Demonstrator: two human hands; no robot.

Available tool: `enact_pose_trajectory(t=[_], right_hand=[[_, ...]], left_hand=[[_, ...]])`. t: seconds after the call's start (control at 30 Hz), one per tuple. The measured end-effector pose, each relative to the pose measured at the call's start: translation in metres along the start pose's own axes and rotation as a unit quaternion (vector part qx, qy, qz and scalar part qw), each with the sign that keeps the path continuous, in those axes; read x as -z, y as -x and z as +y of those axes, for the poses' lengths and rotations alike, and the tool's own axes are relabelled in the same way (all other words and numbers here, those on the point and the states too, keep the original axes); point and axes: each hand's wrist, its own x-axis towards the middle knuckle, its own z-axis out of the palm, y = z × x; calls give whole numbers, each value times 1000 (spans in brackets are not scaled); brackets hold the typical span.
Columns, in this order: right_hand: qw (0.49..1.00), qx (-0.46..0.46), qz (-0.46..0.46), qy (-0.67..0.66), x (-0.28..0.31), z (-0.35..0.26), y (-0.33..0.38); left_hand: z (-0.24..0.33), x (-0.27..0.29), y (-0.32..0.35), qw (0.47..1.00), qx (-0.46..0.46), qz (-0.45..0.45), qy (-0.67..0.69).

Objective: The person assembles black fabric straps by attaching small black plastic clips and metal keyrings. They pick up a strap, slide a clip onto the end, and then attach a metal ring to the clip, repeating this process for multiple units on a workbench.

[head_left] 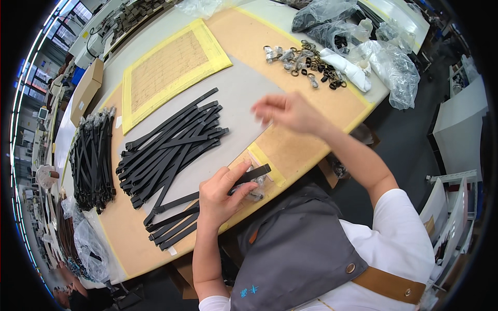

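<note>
Pinching a black strap between the thumb and fingers of the left hand, with that grip pressed together on it, beside the near edge of the desk. Sticking out past the hand to the right, and running on leftward beyond it toward a few loose straps. Just under the right-hand end, shows a small clear bag, with contents too hidden to name. Holding the right hand over the desk, fingers bent and blurred; cannot tell its grip, spread or pinching something. To the left, on a grey sheet, shows a large crisscrossed heap of black straps, and farther left a bundle of similar straps with clear wrapping at the far ends. Behind these, shows a yellow-bordered board and, at the left, a cardboard box, contents out of sight. At the far right, shows loose dark and brass-coloured buckles, some in clear wrapping, beside a white bundle; beyond, a big clear bag with dark things inside. Under the desk, shows an open carton with plastic-wrapped contents, hard to make out.
</note>
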Motion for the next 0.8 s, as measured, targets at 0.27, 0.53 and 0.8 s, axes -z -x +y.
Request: enact_pose_trajectory(t=[0.27, 0.53, 0.8], right_hand=[[872, 46, 58, 484, 140, 59, -73], [944, 151, 67, 284, 100, 40, -64], [928, 85, -213, -292, -28, -14, 20]], left_hand=[[-5, 5, 3, 997, 64, -11, 47], [-8, 10, -8, 996, 58, 26, 57], [-7, 21, -2, 956, 178, 76, 219]])
